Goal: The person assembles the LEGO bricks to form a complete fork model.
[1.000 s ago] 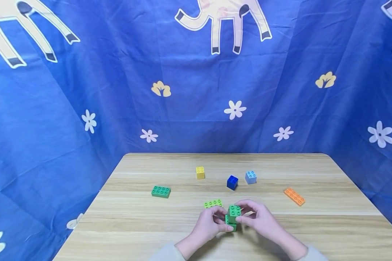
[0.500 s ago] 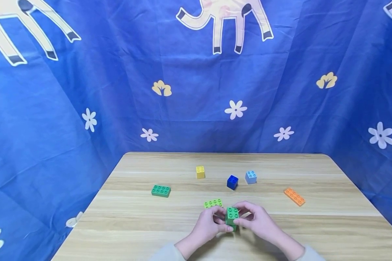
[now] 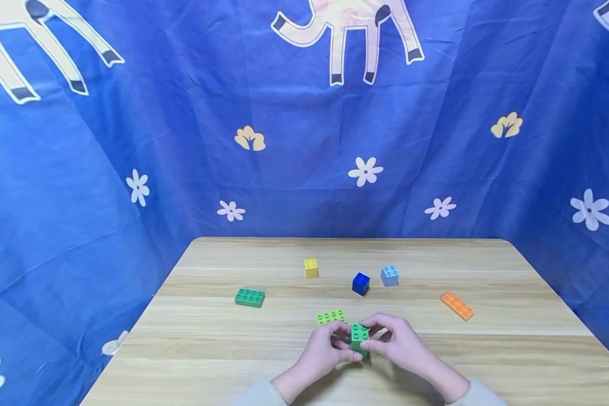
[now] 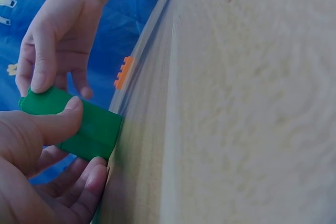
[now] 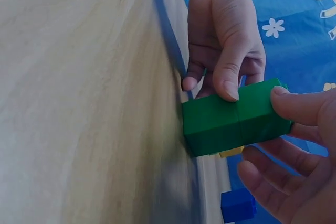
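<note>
Two green building bricks stand stacked, pressed together with a thin seam between them. My left hand (image 3: 321, 348) pinches the lower green brick (image 5: 210, 125) between thumb and fingers. At the top, my right hand (image 3: 397, 339) pinches the upper green brick (image 3: 358, 334) from the right side. Its round studs face up in the head view. In the left wrist view the stack's lower end is at the tabletop. A lime green brick (image 3: 331, 316) lies just behind my left hand, partly hidden by it.
Farther back on the wooden table (image 3: 203, 361) are a yellow brick (image 3: 311, 269), a dark blue brick (image 3: 361, 284) and a light blue brick (image 3: 389, 276). A darker green brick (image 3: 250, 298) lies left, a flat orange brick (image 3: 457, 306) right. Blue cloth (image 3: 304, 192) hangs behind.
My right hand has brought the upper green brick left and down, from sitting offset above the lower one to lined up on it. My left hand has stayed in place.
</note>
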Action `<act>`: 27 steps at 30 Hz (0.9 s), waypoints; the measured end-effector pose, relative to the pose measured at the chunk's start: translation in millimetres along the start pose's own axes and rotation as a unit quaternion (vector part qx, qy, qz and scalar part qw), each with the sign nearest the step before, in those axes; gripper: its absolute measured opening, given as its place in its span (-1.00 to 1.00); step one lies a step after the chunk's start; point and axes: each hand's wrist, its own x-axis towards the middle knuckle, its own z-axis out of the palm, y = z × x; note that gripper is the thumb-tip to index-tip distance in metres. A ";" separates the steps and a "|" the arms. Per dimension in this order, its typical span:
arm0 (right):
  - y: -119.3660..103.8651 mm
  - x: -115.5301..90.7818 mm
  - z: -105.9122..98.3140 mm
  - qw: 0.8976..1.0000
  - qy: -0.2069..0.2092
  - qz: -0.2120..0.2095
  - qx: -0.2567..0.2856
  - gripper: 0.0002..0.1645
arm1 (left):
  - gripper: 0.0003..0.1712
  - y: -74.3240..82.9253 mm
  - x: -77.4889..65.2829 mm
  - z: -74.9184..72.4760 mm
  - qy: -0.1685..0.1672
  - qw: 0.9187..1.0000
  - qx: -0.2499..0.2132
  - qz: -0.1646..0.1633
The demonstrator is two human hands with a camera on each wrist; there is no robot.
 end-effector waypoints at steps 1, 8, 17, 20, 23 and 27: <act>0.2 0.3 0.1 1.000 -0.001 -0.006 -0.004 -0.65 | -0.60 0.0 -0.1 -0.2 0.001 1.000 0.001 -0.001; 3.0 -1.0 1.4 1.000 0.001 -0.011 -0.012 -0.67 | -0.59 1.0 -0.1 -0.3 -0.002 1.000 0.005 -0.006; 4.8 -1.0 0.9 1.000 0.000 0.003 0.021 -0.62 | -0.59 1.7 1.0 -1.3 -0.008 1.000 -0.006 -0.011; 4.8 -2.0 -0.4 0.999 -0.007 0.022 0.036 -0.58 | -0.60 1.7 1.2 -1.0 -0.010 1.000 -0.007 -0.012; 4.5 -3.2 -1.1 0.998 -0.011 0.036 0.046 -0.55 | -0.60 1.6 1.4 -1.0 -0.013 1.000 -0.007 -0.016; 4.6 -3.4 -0.3 0.998 -0.014 0.039 0.050 -0.53 | -0.60 1.3 1.0 -2.0 -0.013 1.000 0.000 -0.026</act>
